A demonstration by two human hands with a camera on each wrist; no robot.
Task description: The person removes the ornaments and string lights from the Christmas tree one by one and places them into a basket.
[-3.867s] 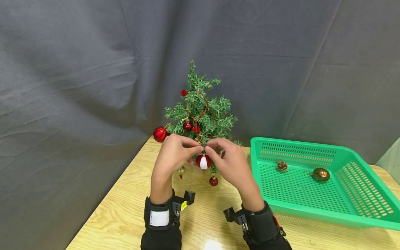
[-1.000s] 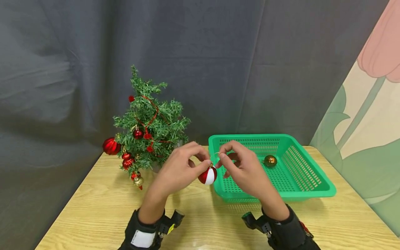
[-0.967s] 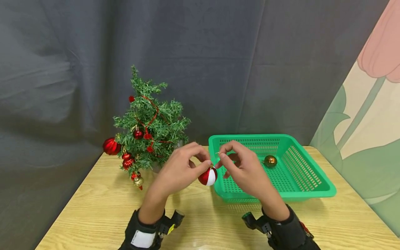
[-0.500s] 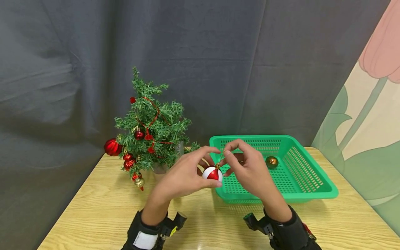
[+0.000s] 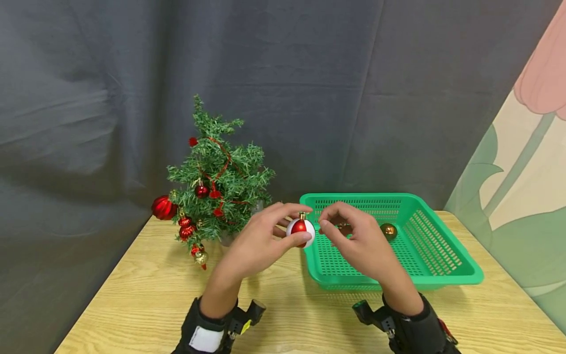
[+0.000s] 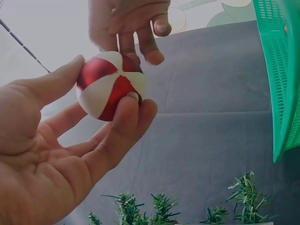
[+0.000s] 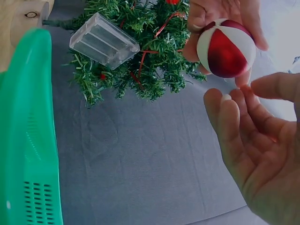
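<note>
Change: the red-and-white bauble (image 5: pixel 300 232) is no longer hanging from the tree as it was a few seconds ago; it is now sitting off the branch, lifted a little higher than half a second ago, near the basket's left rim.
Left hand: the left hand (image 5: pixel 261 242) is gripping the bauble between thumb and curled fingers (image 6: pixel 123 123), cap upward.
Right hand: the right hand (image 5: pixel 359 241) is hovering just right of the bauble, its fingers (image 7: pixel 232 122) loosely curled with thumb and forefinger tips close together; whether they are pinching the thin hanging loop, I cannot tell.
Meaning: the bauble is looking freed from the tree and held over the worktop (image 5: pixel 146 295) beside the basket.
Bauble: a small round ball in alternating red and white segments, slightly glittery, with a gold cap on top.
Basket: the green perforated basket (image 5: pixel 442 275) is lying to the right, holding a bronze ball (image 5: pixel 388 231).
Tree: the miniature Christmas tree (image 5: pixel 221 172) is standing far left, carrying red ornaments and a red cord.
</note>
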